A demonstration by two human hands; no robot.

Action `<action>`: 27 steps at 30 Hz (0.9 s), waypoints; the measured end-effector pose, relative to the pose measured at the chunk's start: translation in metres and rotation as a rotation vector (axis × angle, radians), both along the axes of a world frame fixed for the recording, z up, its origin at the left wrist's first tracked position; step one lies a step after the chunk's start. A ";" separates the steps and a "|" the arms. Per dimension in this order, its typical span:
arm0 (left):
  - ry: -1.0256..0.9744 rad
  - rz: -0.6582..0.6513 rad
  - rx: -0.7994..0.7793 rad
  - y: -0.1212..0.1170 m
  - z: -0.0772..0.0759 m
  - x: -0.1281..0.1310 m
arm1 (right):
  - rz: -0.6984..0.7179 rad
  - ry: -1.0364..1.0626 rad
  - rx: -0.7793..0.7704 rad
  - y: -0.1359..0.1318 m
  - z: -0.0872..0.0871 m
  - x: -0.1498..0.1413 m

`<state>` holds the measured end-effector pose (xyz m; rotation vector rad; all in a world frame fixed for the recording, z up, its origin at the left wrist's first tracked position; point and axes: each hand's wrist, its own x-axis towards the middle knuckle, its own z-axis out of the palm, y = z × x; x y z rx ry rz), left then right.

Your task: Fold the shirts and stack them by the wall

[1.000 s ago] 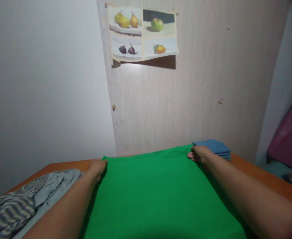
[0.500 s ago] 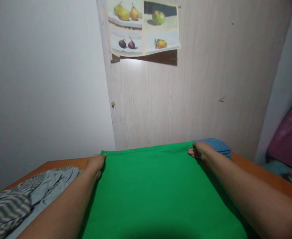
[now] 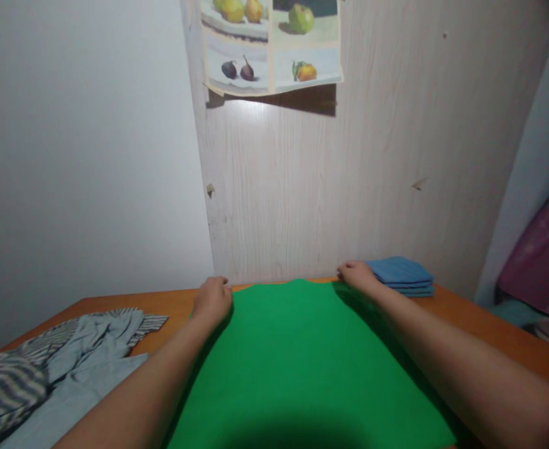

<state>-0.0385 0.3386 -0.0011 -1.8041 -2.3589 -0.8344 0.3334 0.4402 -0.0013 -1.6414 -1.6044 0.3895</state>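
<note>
A bright green cloth [image 3: 297, 355] lies spread on the brown wooden table [image 3: 171, 302], reaching from the near edge to the far side. My left hand [image 3: 213, 299] is closed on the cloth's far left corner. My right hand [image 3: 356, 274] is closed on its far right corner. Both arms stretch forward along the cloth's sides. The far edge of the cloth humps up a little between the two hands.
A folded stack of blue cloths [image 3: 400, 275] sits at the far right of the table, just beyond my right hand. A crumpled grey striped garment [image 3: 45, 365] lies at the left. A wood-grain panel with a fruit poster [image 3: 269, 47] stands behind the table.
Both hands have moved inward and farther from me, drawing the cloth's far corners closer together, so the far edge is now narrower and bunched.
</note>
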 end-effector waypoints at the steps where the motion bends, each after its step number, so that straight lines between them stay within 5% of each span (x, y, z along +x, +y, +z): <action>1: 0.039 -0.093 -0.014 0.001 -0.001 0.014 | 0.055 -0.039 -0.003 -0.002 0.003 -0.011; 5: 0.172 -0.402 -0.090 0.003 -0.014 0.059 | 0.278 -0.164 -0.007 -0.018 0.000 -0.057; 10: 0.251 -0.477 -0.224 0.002 -0.035 0.070 | 0.651 -0.580 -0.032 -0.033 -0.027 -0.085; 15: 0.260 -0.452 -0.308 0.002 -0.042 0.067 | 0.655 -0.643 -0.121 -0.032 -0.045 -0.084; 27: 0.278 -0.407 -0.351 0.004 -0.038 0.072 | 0.599 -0.647 -0.177 -0.033 -0.043 -0.084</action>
